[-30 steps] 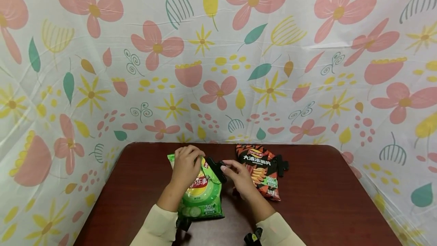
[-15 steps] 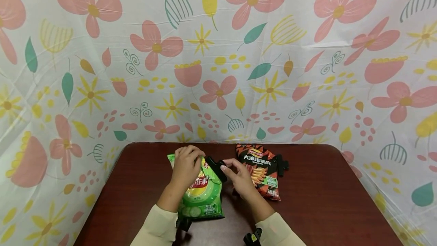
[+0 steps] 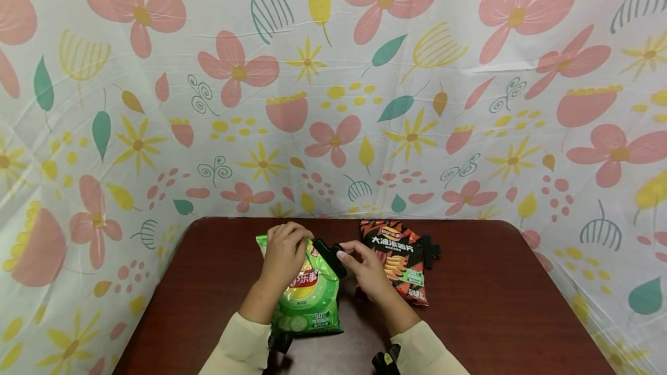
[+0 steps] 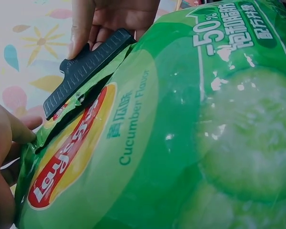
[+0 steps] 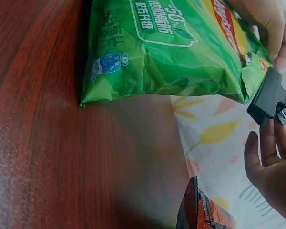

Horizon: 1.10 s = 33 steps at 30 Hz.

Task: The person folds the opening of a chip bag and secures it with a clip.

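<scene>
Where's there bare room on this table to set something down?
The table looks bare right of the red chip bag and its clip, and left of the green chip bag and left sleeve. The middle is crowded: the left hand grips the green chip bag, and the right hand pinches a black clip at its edge.

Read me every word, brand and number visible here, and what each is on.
On the green bag:
"Lay's 乐事"
"黄瓜味"
"Cucumber Flavor"
"-50% 饱和脂肪"
"配方升级"
On the red-and-black bag:
"Lay's 乐事"
"大波浪薯片"
"-50"
Other print on both is too small or blurred.
</scene>
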Each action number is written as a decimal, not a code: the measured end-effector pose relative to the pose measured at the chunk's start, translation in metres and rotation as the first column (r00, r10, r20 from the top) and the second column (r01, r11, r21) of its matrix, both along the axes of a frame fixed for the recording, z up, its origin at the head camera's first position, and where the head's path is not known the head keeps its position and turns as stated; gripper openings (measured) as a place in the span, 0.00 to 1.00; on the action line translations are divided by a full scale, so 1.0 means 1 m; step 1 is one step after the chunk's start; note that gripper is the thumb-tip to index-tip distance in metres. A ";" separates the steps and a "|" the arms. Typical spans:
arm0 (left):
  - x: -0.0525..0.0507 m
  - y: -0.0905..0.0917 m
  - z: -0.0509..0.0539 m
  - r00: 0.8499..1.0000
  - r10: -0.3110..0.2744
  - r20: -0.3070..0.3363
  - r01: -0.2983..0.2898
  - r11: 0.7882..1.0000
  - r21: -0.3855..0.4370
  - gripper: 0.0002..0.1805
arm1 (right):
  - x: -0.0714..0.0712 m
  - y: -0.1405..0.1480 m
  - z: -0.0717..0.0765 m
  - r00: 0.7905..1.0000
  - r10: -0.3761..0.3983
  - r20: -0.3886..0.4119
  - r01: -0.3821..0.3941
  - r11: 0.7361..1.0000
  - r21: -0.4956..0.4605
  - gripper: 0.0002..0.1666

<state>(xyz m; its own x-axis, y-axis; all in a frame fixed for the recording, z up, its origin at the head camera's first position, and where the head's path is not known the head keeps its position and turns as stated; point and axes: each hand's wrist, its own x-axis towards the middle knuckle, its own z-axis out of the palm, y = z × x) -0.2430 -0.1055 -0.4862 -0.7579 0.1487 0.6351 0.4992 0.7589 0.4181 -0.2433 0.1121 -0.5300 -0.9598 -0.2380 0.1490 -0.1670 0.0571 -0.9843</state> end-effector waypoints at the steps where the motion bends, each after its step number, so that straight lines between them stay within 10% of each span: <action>1: 0.000 0.000 0.000 1.000 -0.001 0.004 0.001 1.000 0.002 0.12 | 0.000 0.000 0.000 1.000 0.004 -0.006 -0.004 1.000 -0.004 0.16; 25: -0.001 0.001 0.002 0.996 -0.037 0.075 0.033 0.998 0.053 0.11 | -0.005 -0.002 0.000 1.000 0.008 -0.029 -0.005 0.992 0.128 0.12; 33: -0.001 0.001 0.002 0.993 -0.043 0.107 0.038 0.998 0.052 0.12 | -0.005 -0.002 -0.002 0.985 -0.019 -0.171 0.083 0.924 0.374 0.20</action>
<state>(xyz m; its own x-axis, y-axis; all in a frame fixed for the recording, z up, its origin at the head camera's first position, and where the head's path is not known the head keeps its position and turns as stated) -0.2437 -0.1044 -0.4845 -0.8167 0.1510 0.5569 0.4787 0.7161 0.5080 -0.2485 0.1105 -0.5315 -0.9426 -0.2589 0.2110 -0.3084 0.4326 -0.8472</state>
